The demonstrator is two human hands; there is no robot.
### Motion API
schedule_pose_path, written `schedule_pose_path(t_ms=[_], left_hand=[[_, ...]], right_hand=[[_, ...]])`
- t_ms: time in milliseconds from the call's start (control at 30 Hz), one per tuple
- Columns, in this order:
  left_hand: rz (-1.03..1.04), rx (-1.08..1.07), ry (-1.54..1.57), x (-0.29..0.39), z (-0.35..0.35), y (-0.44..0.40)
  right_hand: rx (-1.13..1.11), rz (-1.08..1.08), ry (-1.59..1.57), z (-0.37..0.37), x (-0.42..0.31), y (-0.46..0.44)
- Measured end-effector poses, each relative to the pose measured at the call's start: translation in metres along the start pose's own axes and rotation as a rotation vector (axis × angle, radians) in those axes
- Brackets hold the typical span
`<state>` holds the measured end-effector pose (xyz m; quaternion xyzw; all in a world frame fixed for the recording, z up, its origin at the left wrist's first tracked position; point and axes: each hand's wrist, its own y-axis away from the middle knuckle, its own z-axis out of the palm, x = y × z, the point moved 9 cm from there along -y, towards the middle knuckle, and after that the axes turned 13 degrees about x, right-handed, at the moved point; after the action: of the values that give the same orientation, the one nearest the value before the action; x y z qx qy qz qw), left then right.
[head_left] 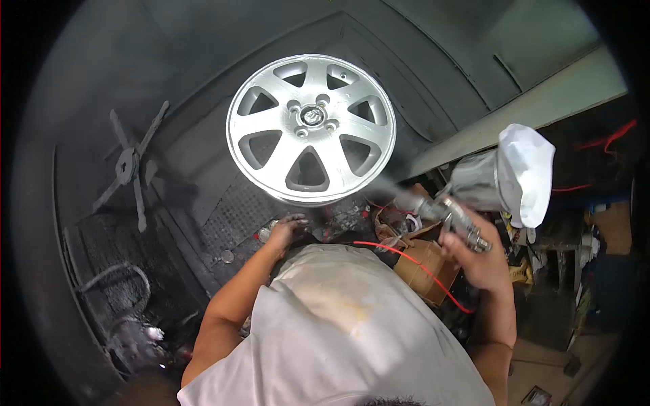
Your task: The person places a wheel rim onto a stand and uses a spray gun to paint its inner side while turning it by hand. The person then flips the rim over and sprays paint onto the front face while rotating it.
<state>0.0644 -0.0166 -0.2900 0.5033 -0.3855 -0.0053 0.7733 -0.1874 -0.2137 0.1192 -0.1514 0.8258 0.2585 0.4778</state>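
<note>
A silver alloy wheel rim (274, 124) with several broad spokes, a center cap and lug holes is held up ahead of me. My right hand (482, 254) is wrapped round a metal spray gun (464, 223), its nozzle pointed left at the wheel's lower right edge. Faint mist shows between nozzle and rim. The gun's cup (476, 179) has a white cover (527, 172) over its end. My left hand (290, 229) is below the wheel's lower edge, apart from it, fingers loosely stretched out and holding nothing I can see.
A red hose (423, 265) curves past my right side beside a cardboard box (425, 271). To the left stands a grey cross-shaped stand (126, 166). Dark, paint-dusted panels (203, 88) surround the wheel. Cluttered shelves (562, 271) are at the right.
</note>
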Motion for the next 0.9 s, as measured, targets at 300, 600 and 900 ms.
schedule_pose_path(t_ms=[300, 600, 900], left_hand=[[0.189, 0.233, 0.070, -0.089, 0.005, 0.072], [0.055, 0.830, 0.001, -0.368, -0.163, 0.219], [-0.098, 0.862, -0.703, -0.567, -0.192, 0.330]], right_hand=[[-0.144, -0.251, -0.217, -0.023, -0.007, 0.001], [-0.094, -0.460, 0.207, -0.055, 0.051, -0.006], [0.125, -0.546, -0.144, 0.005, -0.012, -0.035]])
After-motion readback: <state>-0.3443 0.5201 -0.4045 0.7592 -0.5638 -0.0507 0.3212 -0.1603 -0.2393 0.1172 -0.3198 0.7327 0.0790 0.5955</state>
